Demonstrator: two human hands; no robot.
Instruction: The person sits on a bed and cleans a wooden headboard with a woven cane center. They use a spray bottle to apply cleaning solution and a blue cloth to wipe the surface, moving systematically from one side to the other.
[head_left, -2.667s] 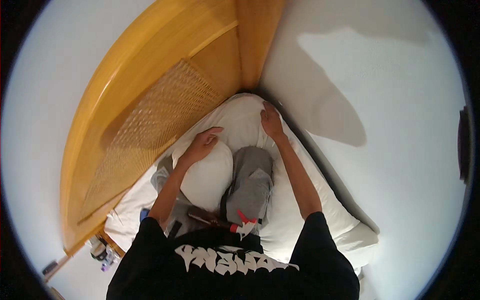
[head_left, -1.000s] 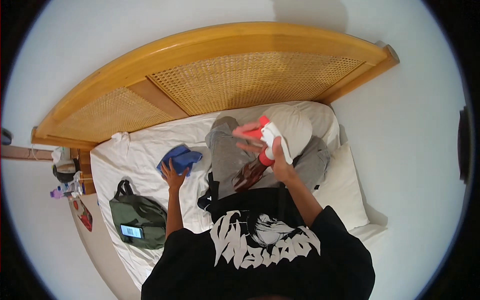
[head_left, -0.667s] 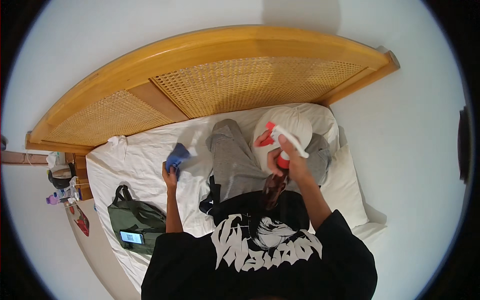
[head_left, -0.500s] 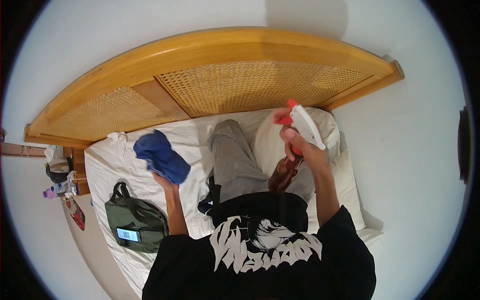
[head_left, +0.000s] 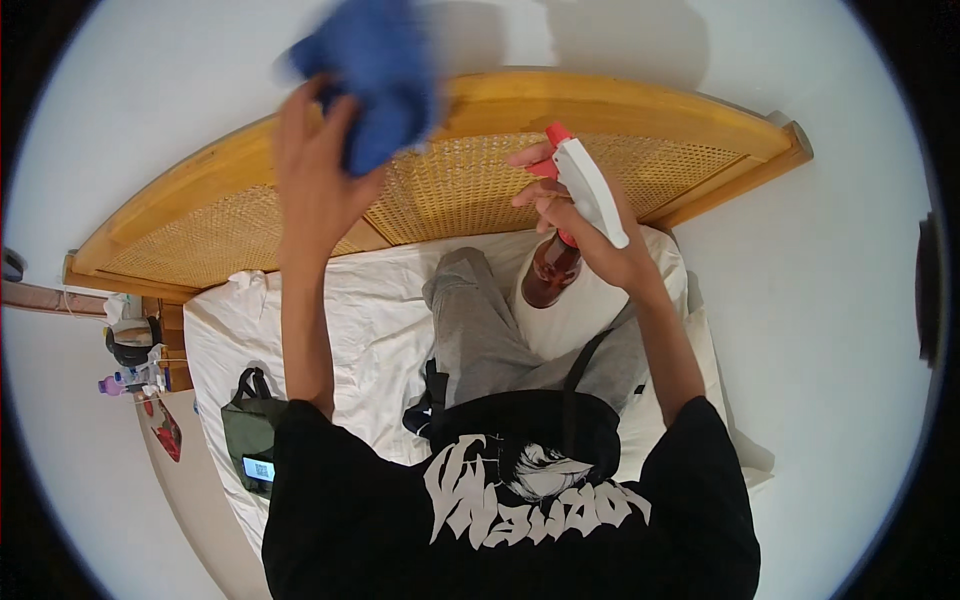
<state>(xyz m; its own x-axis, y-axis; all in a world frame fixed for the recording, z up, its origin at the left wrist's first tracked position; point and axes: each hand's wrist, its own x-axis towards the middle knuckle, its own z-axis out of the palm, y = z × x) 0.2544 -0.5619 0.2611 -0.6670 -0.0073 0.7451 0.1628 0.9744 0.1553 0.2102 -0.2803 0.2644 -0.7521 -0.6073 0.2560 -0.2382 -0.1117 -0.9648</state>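
My left hand (head_left: 325, 180) is raised in front of the headboard (head_left: 500, 100), its fingers closed on a blue cloth (head_left: 385, 85) that is smeared by motion. The cloth overlaps the headboard's top rail and the white wall; whether it touches either I cannot tell. In my right hand (head_left: 590, 225) is a spray bottle with a white and red trigger head (head_left: 590, 190) and a reddish-brown translucent body (head_left: 552, 272). I grip it at the neck, with fingers by the red trigger. Its nozzle points up toward the headboard's woven cane panel (head_left: 460, 190).
My legs in grey trousers (head_left: 475, 320) rest on the white-sheeted bed (head_left: 370, 340). A pillow (head_left: 650, 265) lies to the right. On the left are a green bag (head_left: 245, 425) with a phone (head_left: 259, 468) on it, and a bedside stand with bottles (head_left: 125, 382) beyond.
My left hand has carried the blue cloth up from above the bed to the headboard's height. My right hand has lifted the spray bottle up and slightly left.
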